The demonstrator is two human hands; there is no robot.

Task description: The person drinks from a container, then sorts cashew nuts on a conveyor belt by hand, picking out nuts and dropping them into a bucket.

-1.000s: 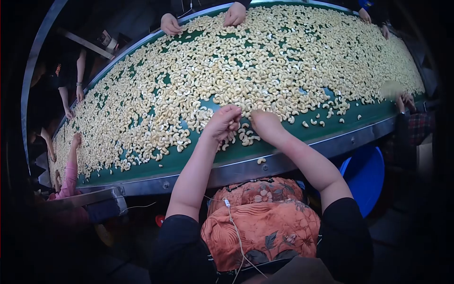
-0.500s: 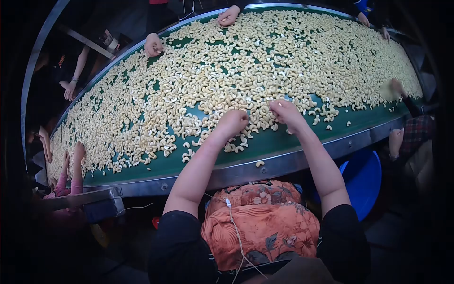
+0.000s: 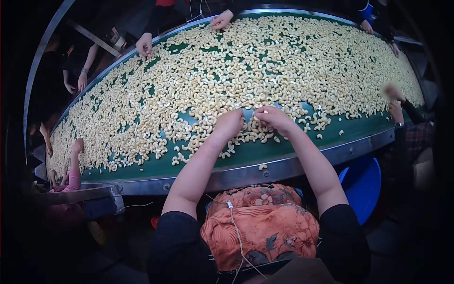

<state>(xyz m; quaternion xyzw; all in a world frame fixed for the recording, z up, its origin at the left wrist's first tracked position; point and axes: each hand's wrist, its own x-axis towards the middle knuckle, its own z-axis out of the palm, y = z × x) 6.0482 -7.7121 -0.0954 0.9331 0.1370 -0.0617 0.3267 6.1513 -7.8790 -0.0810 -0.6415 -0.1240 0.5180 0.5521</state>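
Pale cashew nuts point(image 3: 189, 85) lie spread thickly over a green conveyor belt point(image 3: 283, 147). My left hand point(image 3: 230, 124) is closed at the near side of the nuts, its fingers curled under; whatever it holds is hidden. Just to its right, my right hand point(image 3: 274, 118) is also closed, thumb and fingers pinched together over the nuts, with a small pale piece at the fingertips too small to name for certain. The two hands are a small gap apart. Nuts lie beneath and around both.
A metal rail point(image 3: 227, 179) edges the belt, with one loose cashew point(image 3: 263, 167) on it. A blue tub point(image 3: 362, 189) stands below at the right. Co-workers' hands reach over the far edge point(image 3: 144, 44), the left end point(image 3: 78, 146) and the right end point(image 3: 396, 111).
The nuts have shifted left along the belt. My right hand moved right, then back toward my left hand. Co-workers' hands along the far edge have moved left.
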